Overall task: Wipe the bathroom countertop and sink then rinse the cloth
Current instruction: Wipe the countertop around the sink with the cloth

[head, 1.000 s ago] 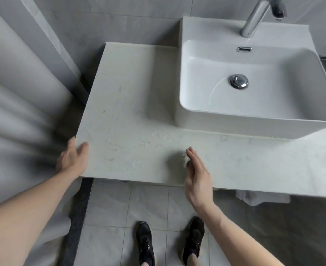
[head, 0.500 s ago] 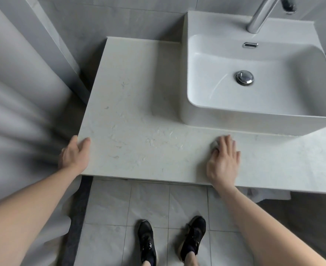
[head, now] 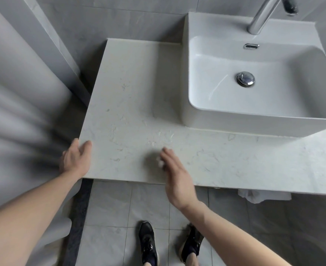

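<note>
A pale marble countertop (head: 135,96) runs along the wall, with a white rectangular vessel sink (head: 185,89) standing on its right part. My right hand (head: 174,175) lies near the counter's front edge, fingers straight, pressing a small white cloth (head: 159,163) onto the surface. Only a scrap of the cloth shows at the fingers; the rest is hidden under the hand. My left hand (head: 75,160) rests on the counter's front left corner, thumb on top. Faint wet streaks (head: 164,137) glisten just beyond the right hand.
A chrome faucet (head: 262,16) rises behind the basin, and a chrome drain plug (head: 245,79) sits in its floor. A grey curtain (head: 18,112) hangs at the left. A white rag (head: 262,196) hangs below the counter on the right. My black shoes (head: 148,244) stand on grey floor tiles.
My right hand swept right along the counter's front, then back to the left with the cloth under it. The left hand stayed on the corner.
</note>
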Tool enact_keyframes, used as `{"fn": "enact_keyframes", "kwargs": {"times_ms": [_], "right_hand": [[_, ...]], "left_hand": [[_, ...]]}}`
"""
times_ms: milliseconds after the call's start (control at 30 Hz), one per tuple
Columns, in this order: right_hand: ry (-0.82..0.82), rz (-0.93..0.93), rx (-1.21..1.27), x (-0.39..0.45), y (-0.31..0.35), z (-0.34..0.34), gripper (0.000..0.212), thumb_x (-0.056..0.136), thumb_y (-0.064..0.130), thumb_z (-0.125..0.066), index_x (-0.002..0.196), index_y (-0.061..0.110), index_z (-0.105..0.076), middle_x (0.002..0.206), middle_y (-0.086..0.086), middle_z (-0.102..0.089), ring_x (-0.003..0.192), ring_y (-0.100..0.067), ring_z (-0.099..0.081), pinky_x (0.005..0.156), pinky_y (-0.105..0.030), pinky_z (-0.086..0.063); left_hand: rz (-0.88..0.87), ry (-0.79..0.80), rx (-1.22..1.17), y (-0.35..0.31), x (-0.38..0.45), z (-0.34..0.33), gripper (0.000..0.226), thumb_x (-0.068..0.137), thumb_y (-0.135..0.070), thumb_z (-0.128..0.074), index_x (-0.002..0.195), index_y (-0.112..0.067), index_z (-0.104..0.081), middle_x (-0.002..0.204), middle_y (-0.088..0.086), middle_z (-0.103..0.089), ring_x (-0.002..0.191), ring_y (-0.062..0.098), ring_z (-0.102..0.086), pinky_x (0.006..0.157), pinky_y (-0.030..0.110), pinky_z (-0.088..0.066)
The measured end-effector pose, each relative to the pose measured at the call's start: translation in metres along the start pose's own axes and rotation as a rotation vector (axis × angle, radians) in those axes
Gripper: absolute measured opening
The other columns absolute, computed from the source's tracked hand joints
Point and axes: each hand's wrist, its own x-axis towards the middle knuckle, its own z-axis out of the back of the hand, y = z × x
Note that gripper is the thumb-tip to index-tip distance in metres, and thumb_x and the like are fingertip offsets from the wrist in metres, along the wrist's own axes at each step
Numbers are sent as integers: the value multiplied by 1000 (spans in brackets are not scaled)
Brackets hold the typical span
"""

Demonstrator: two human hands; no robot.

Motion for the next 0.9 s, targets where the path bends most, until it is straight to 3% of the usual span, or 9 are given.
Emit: {"fn": "enact_keyframes", "kwargs": {"times_ms": [67, 167, 267, 400, 500, 667, 767, 833, 900], "right_hand": [[-145, -123, 5, -2, -22, 42, 59, 98, -8, -42, 151, 16, -53, 164, 4, -40, 156, -10, -29, 127, -26, -24], [-329, -278, -144, 0, -70, 112, 44, 108, 4, -44, 149, 14, -55, 162, 4, -43, 154, -12, -31, 126, -35, -29], [-360, -434, -334, 3, -117, 158, 43, 110, 15, -40, 152, 16, -50, 166, 0, -38, 157, -23, -27, 127, -48, -26], [-360, -511, -474, 1, -132, 149, 50, 108, 17, -38, 158, 23, -39, 172, 2, -23, 159, -25, -17, 129, -51, -13], [-313, -389, -466, 9, -104, 110, 52, 105, 15, -43, 156, 25, -41, 171, 1, -25, 159, -26, -20, 129, -54, -12], [-103, -48, -365, 16, -33, 10, 62, 99, 6, -50, 157, 25, -41, 170, 5, -27, 160, -22, -17, 130, -48, -13], [60, 129, -243, 11, -1, -33, 60, 94, 1, -50, 151, 21, -50, 166, 5, -36, 159, -18, -23, 129, -44, -18], [108, 189, -129, 5, 10, -40, 50, 100, 0, -47, 146, 17, -56, 161, 4, -45, 155, -16, -32, 127, -40, -24], [62, 130, -27, -2, 8, -26, 54, 98, -6, -50, 146, 18, -57, 159, 7, -48, 151, -11, -39, 125, -34, -29]], "left_hand": [[-4, -9, 5, 0, 0, 0, 47, 93, -61, -32, 101, -18, -47, 116, 24, -65, 109, 47, -55, 79, 46, -40], [-2, -15, 10, -1, 0, -1, 49, 92, -61, -31, 102, -17, -48, 115, 26, -64, 110, 48, -54, 78, 46, -39], [-4, -13, 22, 0, 1, -1, 51, 91, -63, -30, 105, -17, -48, 118, 26, -63, 113, 48, -53, 80, 47, -38], [-11, -20, 23, 0, 1, -2, 51, 90, -63, -30, 104, -18, -48, 115, 27, -63, 109, 49, -53, 78, 46, -39], [-3, -13, 16, -1, -1, -1, 47, 91, -62, -30, 101, -18, -47, 113, 26, -63, 109, 47, -52, 79, 45, -38], [7, -18, 8, -2, -1, 1, 43, 91, -62, -30, 96, -21, -44, 115, 25, -63, 109, 47, -52, 81, 46, -37], [14, -13, 5, -1, -2, 1, 44, 91, -63, -31, 96, -21, -45, 116, 24, -63, 107, 46, -53, 79, 44, -37], [18, -10, 5, -2, -2, 1, 45, 91, -63, -30, 95, -21, -45, 115, 25, -63, 107, 46, -53, 78, 44, -37], [18, -7, 0, -1, -1, 0, 46, 90, -64, -30, 94, -20, -45, 113, 25, -64, 106, 46, -53, 79, 44, -37]]}}
